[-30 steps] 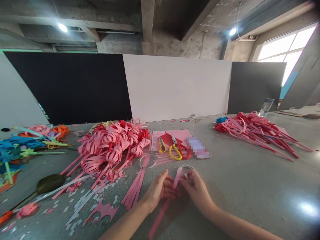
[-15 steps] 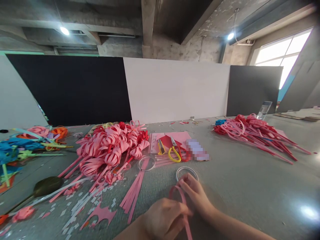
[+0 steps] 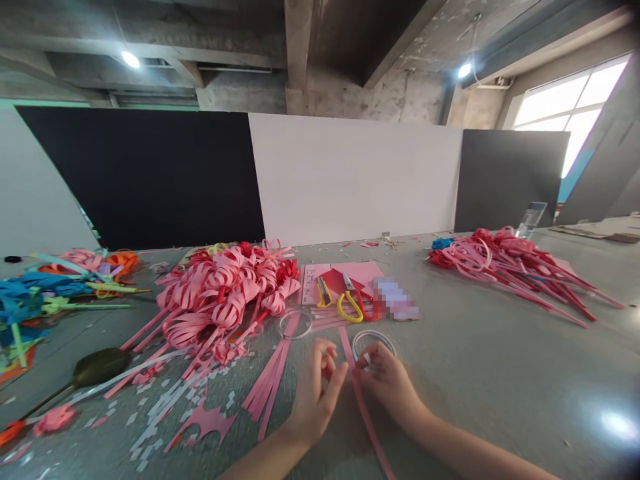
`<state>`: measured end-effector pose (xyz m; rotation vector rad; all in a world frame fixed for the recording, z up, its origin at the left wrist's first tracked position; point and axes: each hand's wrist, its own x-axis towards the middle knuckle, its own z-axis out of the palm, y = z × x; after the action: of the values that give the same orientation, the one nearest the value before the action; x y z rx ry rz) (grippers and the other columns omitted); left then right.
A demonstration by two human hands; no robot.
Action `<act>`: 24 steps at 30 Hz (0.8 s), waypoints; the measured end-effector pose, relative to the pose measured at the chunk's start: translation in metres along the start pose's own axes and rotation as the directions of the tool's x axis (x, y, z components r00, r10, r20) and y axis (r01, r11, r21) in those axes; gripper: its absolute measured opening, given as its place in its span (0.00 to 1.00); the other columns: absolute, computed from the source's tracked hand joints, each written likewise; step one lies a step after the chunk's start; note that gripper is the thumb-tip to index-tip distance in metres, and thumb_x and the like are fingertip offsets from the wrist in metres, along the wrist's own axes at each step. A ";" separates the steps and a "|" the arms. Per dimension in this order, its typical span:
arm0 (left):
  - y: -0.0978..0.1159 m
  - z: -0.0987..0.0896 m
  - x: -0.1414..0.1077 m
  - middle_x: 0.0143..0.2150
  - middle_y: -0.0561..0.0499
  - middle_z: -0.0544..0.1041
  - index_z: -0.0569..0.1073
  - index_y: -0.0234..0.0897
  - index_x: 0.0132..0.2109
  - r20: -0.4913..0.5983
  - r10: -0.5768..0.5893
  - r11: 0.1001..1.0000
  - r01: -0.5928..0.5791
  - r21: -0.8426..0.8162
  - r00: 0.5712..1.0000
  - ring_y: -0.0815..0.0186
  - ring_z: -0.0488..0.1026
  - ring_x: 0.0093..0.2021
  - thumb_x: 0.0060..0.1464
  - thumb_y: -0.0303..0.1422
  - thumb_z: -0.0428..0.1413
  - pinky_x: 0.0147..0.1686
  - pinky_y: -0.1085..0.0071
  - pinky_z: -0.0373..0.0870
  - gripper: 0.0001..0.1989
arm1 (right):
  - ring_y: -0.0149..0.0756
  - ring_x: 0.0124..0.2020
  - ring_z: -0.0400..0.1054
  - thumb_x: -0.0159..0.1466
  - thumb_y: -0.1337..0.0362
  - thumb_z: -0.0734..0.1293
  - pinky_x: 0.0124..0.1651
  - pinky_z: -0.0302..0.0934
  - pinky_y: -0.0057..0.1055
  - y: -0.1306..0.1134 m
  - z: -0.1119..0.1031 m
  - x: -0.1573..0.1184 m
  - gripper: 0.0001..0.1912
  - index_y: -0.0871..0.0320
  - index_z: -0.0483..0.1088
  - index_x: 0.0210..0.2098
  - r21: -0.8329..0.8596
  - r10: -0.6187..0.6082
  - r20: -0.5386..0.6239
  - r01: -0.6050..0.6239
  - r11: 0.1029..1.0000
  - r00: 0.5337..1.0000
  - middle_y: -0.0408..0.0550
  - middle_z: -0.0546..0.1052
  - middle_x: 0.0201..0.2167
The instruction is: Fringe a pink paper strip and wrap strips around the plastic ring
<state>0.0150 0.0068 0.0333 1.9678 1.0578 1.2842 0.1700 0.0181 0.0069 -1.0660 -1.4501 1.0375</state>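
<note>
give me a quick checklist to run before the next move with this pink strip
1. Strip in reach: ok, it lies flat between both hands.
2. Right hand on the tape ring: ok, fingers at its near edge.
3. Left hand free: ok, open, holding nothing clearly.
4. Tape end lifted: cannot tell, too small.
5. Scissors in reach: ok, just beyond the ring.
6. Spare strips at hand: ok, left of the left hand.

scissors behind tape ring, paper pile at left
</note>
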 end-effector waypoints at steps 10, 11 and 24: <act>-0.024 0.005 0.018 0.22 0.57 0.67 0.65 0.36 0.32 0.089 -0.306 0.923 0.318 -0.216 0.948 0.70 0.65 0.17 0.53 0.42 0.47 0.19 0.75 0.60 0.13 | 0.29 0.25 0.62 0.53 0.64 0.64 0.28 0.57 0.25 0.000 0.000 -0.003 0.07 0.57 0.59 0.29 -0.263 -0.063 0.062 0.077 0.962 0.996 0.40 0.68 0.24; -0.026 0.005 0.018 0.19 0.58 0.65 0.66 0.36 0.31 0.098 -0.309 0.921 0.324 -0.215 0.946 0.70 0.64 0.16 0.52 0.41 0.48 0.18 0.76 0.58 0.13 | 0.29 0.25 0.62 0.53 0.63 0.64 0.28 0.57 0.26 -0.002 0.000 -0.003 0.07 0.57 0.60 0.28 -0.284 -0.072 0.066 0.088 0.955 0.995 0.41 0.68 0.25; -0.017 0.000 0.018 0.19 0.57 0.65 0.71 0.33 0.33 0.358 -0.291 0.899 0.381 -0.216 0.887 0.73 0.60 0.16 0.50 0.40 0.50 0.16 0.77 0.55 0.13 | 0.34 0.31 0.62 0.61 0.60 0.56 0.36 0.57 0.31 -0.006 -0.005 -0.001 0.11 0.54 0.67 0.34 -0.294 -0.157 -0.002 0.149 0.944 0.988 0.46 0.68 0.31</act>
<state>0.0143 0.0308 0.0287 1.6152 0.9468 0.8386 0.1749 0.0159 0.0132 -1.1484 -1.6734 0.7095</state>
